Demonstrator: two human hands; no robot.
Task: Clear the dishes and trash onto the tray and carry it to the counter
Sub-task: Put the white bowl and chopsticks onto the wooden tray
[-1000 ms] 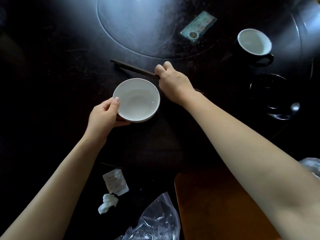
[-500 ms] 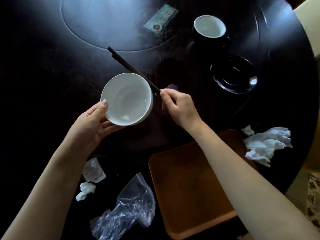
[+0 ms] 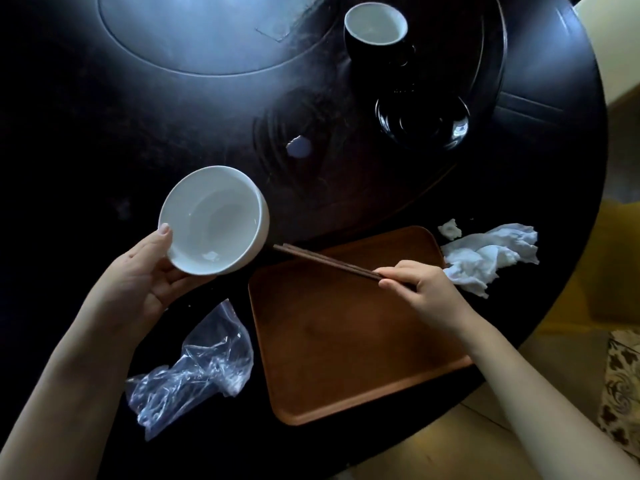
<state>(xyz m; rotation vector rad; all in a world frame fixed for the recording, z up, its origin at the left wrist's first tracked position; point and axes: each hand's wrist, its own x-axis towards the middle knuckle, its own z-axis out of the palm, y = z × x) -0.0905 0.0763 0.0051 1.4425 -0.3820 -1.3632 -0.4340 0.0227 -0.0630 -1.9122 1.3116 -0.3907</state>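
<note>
My left hand (image 3: 138,289) grips a white bowl (image 3: 214,220), tilted and lifted above the dark table, left of the tray. My right hand (image 3: 422,292) pinches a pair of dark chopsticks (image 3: 325,263) that reach across the far left corner of the brown wooden tray (image 3: 346,341). The tray lies bare at the table's near edge. A black cup with a white inside (image 3: 375,29) stands at the far right, with a black saucer (image 3: 422,123) just nearer. Crumpled white napkins (image 3: 491,258) lie right of the tray. A clear plastic bag (image 3: 194,368) lies left of it.
The round black table (image 3: 138,133) has a raised turntable disc (image 3: 207,36) at its far middle. A small pale scrap (image 3: 299,147) lies on the table beyond the bowl. The table's curved edge runs down the right side, with floor and a patterned cushion (image 3: 623,375) beyond.
My right hand has brought the chopsticks from beside the bowl back over the tray. My left hand has kept the bowl lifted and tilted. The view has shifted right and nearer.
</note>
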